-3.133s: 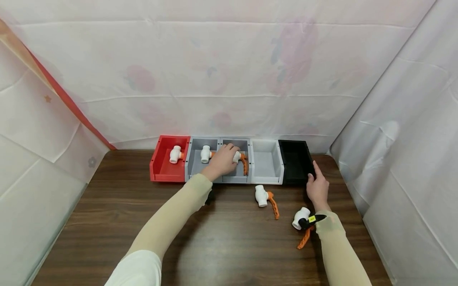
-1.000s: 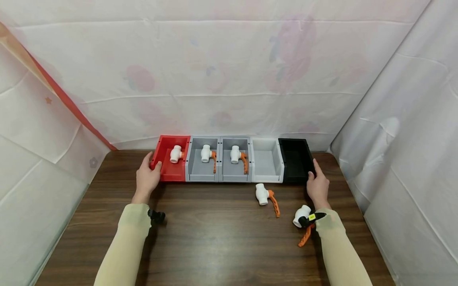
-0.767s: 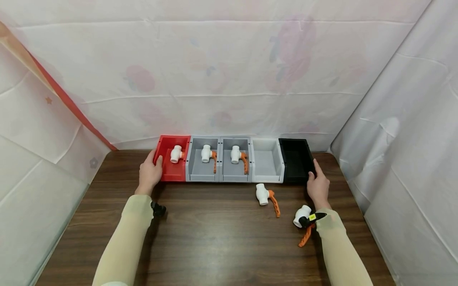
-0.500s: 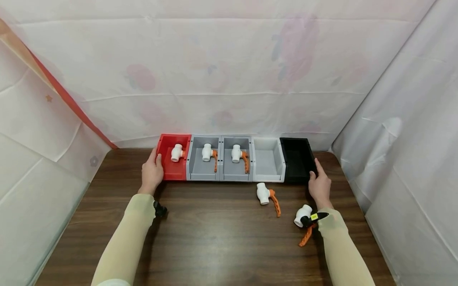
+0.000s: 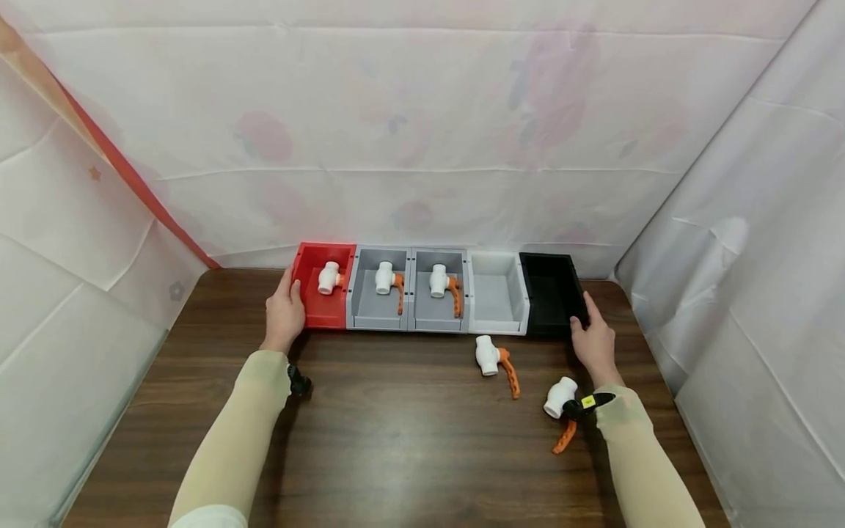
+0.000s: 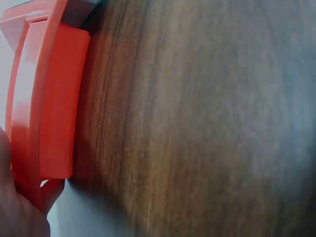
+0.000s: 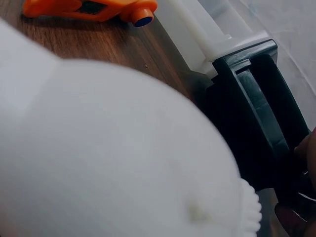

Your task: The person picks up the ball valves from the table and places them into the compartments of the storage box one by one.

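My left hand (image 5: 285, 317) grips the left wall of the red bin (image 5: 321, 315), thumb over the rim and fingers outside. At the other end of the row, my right hand (image 5: 593, 346) holds the right wall of the black bin (image 5: 549, 295), its thumb inside. White ball valves with orange handles lie singly in the bins: one ball valve (image 5: 328, 279) in the red bin, another ball valve (image 5: 384, 279) in the left grey bin (image 5: 376, 314), a third ball valve (image 5: 439, 281) in the right grey bin (image 5: 432, 315). The white bin (image 5: 498, 293) and black bin hold nothing visible.
On the brown wooden table (image 5: 389, 440) lie a loose ball valve (image 5: 488, 356) before the white bin and another loose ball valve (image 5: 560, 398) beside my right wrist, partly hidden by its black camera mount. A pale curtain (image 5: 422, 132) stands behind the bins.
My left hand has left the ball valve in the right grey bin, moved left, and taken hold of the red bin's wall. My right hand stays at the black bin. The view shifts slightly.
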A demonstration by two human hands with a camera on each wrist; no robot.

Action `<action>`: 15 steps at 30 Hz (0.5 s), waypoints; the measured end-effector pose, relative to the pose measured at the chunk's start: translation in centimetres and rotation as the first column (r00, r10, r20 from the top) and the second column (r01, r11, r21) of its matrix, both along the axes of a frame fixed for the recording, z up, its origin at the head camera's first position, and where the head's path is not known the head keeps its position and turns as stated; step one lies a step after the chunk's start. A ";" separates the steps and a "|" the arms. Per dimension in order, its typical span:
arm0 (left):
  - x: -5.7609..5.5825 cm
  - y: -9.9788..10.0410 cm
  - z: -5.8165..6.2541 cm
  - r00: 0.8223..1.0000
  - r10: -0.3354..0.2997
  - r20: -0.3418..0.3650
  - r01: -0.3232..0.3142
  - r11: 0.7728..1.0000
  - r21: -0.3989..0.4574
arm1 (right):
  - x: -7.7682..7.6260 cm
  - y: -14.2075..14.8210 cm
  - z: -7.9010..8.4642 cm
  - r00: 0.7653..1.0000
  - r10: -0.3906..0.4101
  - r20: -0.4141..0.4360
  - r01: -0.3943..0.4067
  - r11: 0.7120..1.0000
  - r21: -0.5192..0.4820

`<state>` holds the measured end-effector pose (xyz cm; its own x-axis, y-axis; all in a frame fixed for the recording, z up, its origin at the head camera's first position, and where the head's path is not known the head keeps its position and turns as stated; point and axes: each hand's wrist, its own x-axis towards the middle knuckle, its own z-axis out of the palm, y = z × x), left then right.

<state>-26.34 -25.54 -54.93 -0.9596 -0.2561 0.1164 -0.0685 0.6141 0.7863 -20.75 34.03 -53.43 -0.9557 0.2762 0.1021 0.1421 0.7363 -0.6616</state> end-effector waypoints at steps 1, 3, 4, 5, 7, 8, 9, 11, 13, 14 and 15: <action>-0.1 0.0 0.0 1.000 0.006 -0.004 -0.006 1.000 0.002 | 0.0 0.0 0.1 1.000 0.003 0.002 -0.003 1.000 0.004; -0.1 0.0 0.0 1.000 0.013 -0.005 -0.013 1.000 0.009 | 0.0 -0.2 0.2 1.000 0.004 -0.001 -0.004 1.000 0.008; -0.2 0.1 -0.1 1.000 0.011 -0.005 -0.011 1.000 0.016 | 0.0 -0.1 0.3 1.000 0.003 -0.007 -0.002 1.000 0.014; -0.2 0.2 -0.1 1.000 0.008 -0.006 -0.008 1.000 0.020 | 0.0 -0.1 0.3 1.000 0.003 -0.017 -0.002 1.000 0.023; -0.3 0.3 -0.3 1.000 0.004 -0.007 -0.004 1.000 0.026 | 0.1 -0.1 0.5 0.999 0.015 -0.040 -0.014 0.999 0.041; -0.3 0.3 -0.3 1.000 0.002 -0.006 -0.002 1.000 0.026 | 0.1 -0.1 0.6 0.998 0.028 -0.055 -0.026 0.998 0.048; -0.2 0.3 -0.4 1.000 0.000 -0.007 0.000 1.000 0.030 | 0.1 -0.1 0.7 0.996 0.047 -0.077 -0.042 0.997 0.063; -0.2 0.1 -0.5 1.000 0.000 -0.008 0.000 1.000 0.029 | 0.2 -0.3 0.9 0.988 0.085 -0.125 -0.073 0.993 0.095; -0.1 0.0 -0.6 1.000 -0.002 -0.013 0.002 1.000 0.024 | 0.3 -0.6 1.2 0.978 0.113 -0.176 -0.093 0.988 0.119; -0.1 -0.1 -0.6 1.000 -0.003 -0.020 0.004 1.000 0.020 | 0.4 -0.7 1.4 0.972 0.123 -0.198 -0.099 0.987 0.130; -0.1 -0.1 -0.6 1.000 -0.005 -0.027 0.005 1.000 0.018 | 0.5 -0.9 1.6 0.966 0.136 -0.218 -0.107 0.984 0.141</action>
